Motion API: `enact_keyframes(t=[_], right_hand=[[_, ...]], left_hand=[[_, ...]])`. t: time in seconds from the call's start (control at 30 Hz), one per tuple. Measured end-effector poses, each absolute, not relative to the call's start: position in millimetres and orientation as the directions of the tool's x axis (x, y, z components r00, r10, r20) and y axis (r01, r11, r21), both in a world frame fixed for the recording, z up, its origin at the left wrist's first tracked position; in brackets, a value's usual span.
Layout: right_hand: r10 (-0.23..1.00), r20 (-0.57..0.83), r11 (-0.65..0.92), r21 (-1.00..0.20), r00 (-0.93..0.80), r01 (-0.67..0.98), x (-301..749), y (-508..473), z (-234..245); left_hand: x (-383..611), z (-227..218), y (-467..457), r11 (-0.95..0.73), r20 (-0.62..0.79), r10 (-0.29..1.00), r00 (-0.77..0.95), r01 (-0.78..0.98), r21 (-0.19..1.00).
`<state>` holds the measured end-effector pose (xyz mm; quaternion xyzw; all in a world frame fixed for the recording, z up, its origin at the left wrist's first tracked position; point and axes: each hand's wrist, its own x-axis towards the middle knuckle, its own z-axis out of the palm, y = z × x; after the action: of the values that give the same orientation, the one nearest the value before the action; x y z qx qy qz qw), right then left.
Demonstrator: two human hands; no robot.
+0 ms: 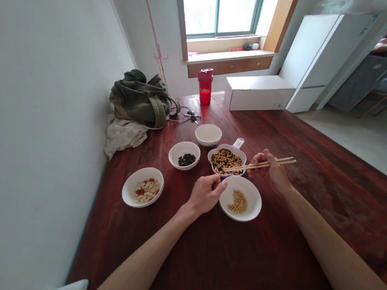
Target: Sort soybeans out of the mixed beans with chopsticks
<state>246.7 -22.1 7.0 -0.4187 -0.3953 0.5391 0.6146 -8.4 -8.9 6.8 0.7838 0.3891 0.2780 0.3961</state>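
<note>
At the left side of the wooden table [159,263], a white bowl [126,192] holds pale and reddish pieces [147,190]; they look dry and light, and the flat ones could perhaps break under a hard pinch. Next, a second white bowl [173,155] carries small black beans [186,159], which are probably hard and quick to roll.

The left hand [205,195] comes after, with its fingers folded and its thumb over the near-left rim of the front bowl [252,193]; it has hold of this rim, a sensible place, because such a light bowl may slide on the smooth wood. Behind stands the back bowl [208,135], apart from the hands.

A little further right is the handled bowl [210,158], full of mixed beans [226,159]; its short handle [239,143] seems the best place to grasp it. The front bowl lies just nearer to the person, with yellow beans [237,202] gathered in its bottom. These are round and, I judge, firm and slippery, so each is better taken across its middle with gentle pressure.

At the right, the right hand [272,172] is closed around the thin chopsticks [288,161], near their thicker part, I suppose. They look light and stiff. Their tips lie over the mixed beans; whether they grip one, I cannot tell.
</note>
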Motion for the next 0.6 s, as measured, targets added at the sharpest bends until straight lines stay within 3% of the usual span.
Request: enact_keyframes(t=[0.6], right_hand=[[0.99, 0.062, 0.1, -0.943, 0.129, -0.316, 240.2, -22.9, 7.9]], left_hand=[[-8.9, 8.0, -8.5, -0.385, 0.129, 0.827, 0.547, 0.385, 0.839]])
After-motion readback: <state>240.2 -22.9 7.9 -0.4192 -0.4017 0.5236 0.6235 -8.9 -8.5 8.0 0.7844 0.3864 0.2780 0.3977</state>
